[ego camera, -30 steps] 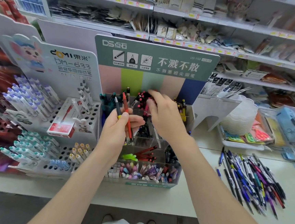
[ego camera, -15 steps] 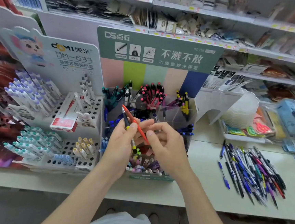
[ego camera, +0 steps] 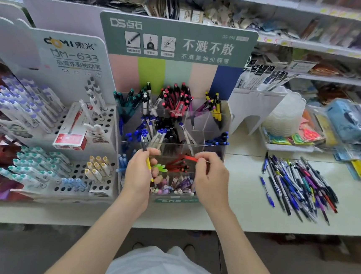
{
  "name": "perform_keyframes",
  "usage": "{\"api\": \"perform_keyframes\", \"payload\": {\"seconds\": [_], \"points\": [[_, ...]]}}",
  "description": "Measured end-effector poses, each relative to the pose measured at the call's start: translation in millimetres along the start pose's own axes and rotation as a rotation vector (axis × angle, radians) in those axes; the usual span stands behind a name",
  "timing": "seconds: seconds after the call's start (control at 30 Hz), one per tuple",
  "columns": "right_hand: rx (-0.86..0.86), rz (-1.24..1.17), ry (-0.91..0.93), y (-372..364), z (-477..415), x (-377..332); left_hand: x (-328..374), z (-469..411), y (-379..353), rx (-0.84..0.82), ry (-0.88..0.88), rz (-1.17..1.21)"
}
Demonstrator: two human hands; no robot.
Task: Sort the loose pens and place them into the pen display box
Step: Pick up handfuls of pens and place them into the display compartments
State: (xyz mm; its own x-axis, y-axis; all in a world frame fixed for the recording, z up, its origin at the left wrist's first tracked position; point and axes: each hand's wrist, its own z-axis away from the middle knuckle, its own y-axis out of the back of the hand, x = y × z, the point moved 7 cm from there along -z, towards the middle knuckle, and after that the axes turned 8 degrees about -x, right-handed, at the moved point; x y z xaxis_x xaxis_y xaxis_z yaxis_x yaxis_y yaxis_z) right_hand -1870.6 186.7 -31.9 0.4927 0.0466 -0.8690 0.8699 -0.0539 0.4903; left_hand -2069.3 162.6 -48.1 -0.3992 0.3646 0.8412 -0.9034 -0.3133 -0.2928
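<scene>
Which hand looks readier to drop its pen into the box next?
Likely right: the right hand pinches a red pen over the compartment of red pens. The left hand grips a yellow pen, but yellow pens stand at the far back right.

A green header (ego camera: 177, 40) and pastel stripes are marking the display box (ego camera: 216, 123); a red pen (ego camera: 189, 158) and yellow-and-black pen (ego camera: 148, 163) are showing.

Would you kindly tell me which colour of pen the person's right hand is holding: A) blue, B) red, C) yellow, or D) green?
B: the right hand pinches a red pen above the pen display box; the yellow pen is in the left hand.
</scene>
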Motion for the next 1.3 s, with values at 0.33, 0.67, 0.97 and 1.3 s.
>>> {"api": "perform_keyframes", "payload": {"seconds": [0.33, 0.67, 0.97, 1.3], "points": [[-0.141, -0.044, 0.053, -20.3, 5.8, -6.5, 8.7, 3.8, -10.9, -0.105, -0.111, 0.009], [0.023, -0.896, -0.142, 27.2, -17.9, -24.3, 33.1, -12.2, -79.0, -0.338, -0.119, 0.012], [0.527, -0.069, 0.181, 108.0, -81.6, -42.2, 54.3, -40.5, -125.8, -0.43, -0.339, -0.658], [0.07, 0.447, 0.266, 63.6, -145.1, -37.7, 48.8, -46.6, -152.9, -0.55, -0.503, -0.878]]}}
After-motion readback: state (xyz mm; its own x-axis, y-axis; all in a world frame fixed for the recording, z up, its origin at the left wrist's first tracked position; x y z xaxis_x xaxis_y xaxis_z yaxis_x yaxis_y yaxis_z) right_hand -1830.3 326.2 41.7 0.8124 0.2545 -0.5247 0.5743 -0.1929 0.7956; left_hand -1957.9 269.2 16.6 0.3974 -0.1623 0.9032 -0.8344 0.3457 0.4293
